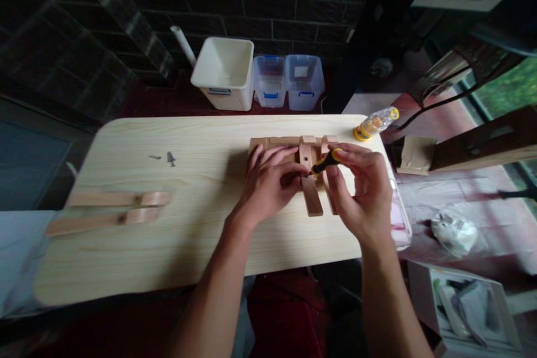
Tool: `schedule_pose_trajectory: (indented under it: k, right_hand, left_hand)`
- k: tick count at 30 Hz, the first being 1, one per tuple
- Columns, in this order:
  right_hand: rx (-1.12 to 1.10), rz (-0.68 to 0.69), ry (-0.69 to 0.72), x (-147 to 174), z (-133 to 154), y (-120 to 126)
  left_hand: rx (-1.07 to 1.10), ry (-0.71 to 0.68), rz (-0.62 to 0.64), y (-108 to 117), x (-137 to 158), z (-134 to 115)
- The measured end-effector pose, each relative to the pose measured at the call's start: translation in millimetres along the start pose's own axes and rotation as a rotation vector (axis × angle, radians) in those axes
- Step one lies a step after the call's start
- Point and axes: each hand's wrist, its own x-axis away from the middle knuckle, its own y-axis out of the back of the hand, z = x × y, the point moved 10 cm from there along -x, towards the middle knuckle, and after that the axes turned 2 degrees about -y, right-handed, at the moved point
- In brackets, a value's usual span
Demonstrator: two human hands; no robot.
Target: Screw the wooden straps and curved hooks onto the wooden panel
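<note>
My right hand [364,190] is closed around a black and yellow screwdriver [325,162], tilted with its tip down at a wooden strip [311,196]. My left hand [272,175] lies over a brown box-like block [260,141], its thumb and forefinger brought together near the screwdriver tip. Whether those fingertips pinch a screw cannot be made out. Curved wooden pieces [305,151] with a dark hole rest against the block beside my fingers. A second strip sits partly hidden behind my right hand.
Two wooden strips with curved ends [145,215] lie at the table's left, below several loose screws [170,158]. A clear bottle-shaped container with yellow ends [376,124] stands at the back right corner. Beyond the table [201,134] are a white bin [224,64] and clear plastic boxes [304,81].
</note>
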Motion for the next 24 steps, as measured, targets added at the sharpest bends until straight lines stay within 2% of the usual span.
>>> schedule_pose_trajectory:
  k: [7, 17, 24]
  right_hand:
    - [-0.012, 0.018, -0.006, 0, 9, -2]
    - [-0.003, -0.038, 0.008, 0, -3, 3]
    - [-0.037, 0.014, -0.016, 0, 2, 0]
  left_hand:
    - [-0.005, -0.004, -0.023, 0, 0, 1]
    - [-0.004, -0.012, -0.013, 1, 1, 0]
    - [-0.001, -0.024, -0.025, 0, 1, 0]
